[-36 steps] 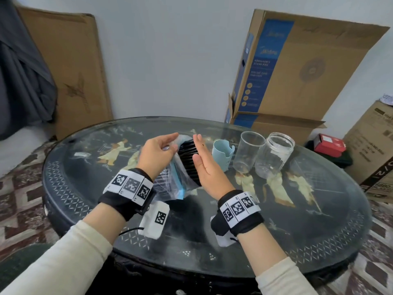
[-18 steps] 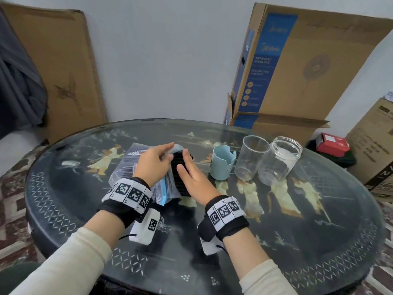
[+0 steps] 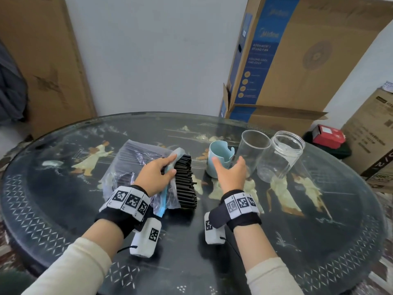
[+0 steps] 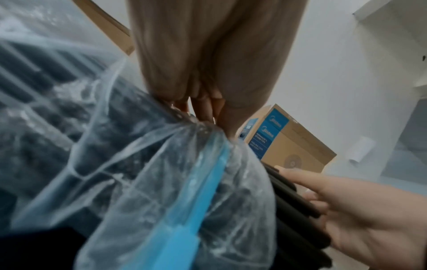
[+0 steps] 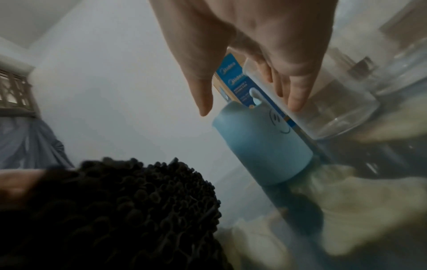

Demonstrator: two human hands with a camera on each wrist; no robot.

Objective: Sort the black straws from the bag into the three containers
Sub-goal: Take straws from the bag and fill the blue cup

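A clear plastic bag (image 3: 127,160) with a blue zip strip lies on the round table (image 3: 297,241), mouth facing right. A thick bundle of black straws (image 3: 186,186) sticks out of the mouth. My left hand (image 3: 168,167) pinches the bag's rim at the blue strip, where the left wrist view shows its fingers (image 4: 203,109) bunching the plastic (image 4: 143,164). My right hand (image 3: 227,167) hovers open and holds nothing, between the straws and the light blue cup (image 3: 219,162). Beyond that cup stand a clear cup (image 3: 254,150) and a clear jar (image 3: 281,156). In the right wrist view my right hand (image 5: 249,106) points at the blue cup (image 5: 261,149), straw ends (image 5: 129,210) below left.
Large cardboard boxes (image 3: 297,60) lean on the wall behind the table's far right. A red box (image 3: 327,135) and another carton (image 3: 376,135) sit to the right. Flat cardboard (image 3: 42,60) stands at the back left.
The bag has come down from the air and now lies on the table. My right hand left the straw ends and moved right toward the blue cup.
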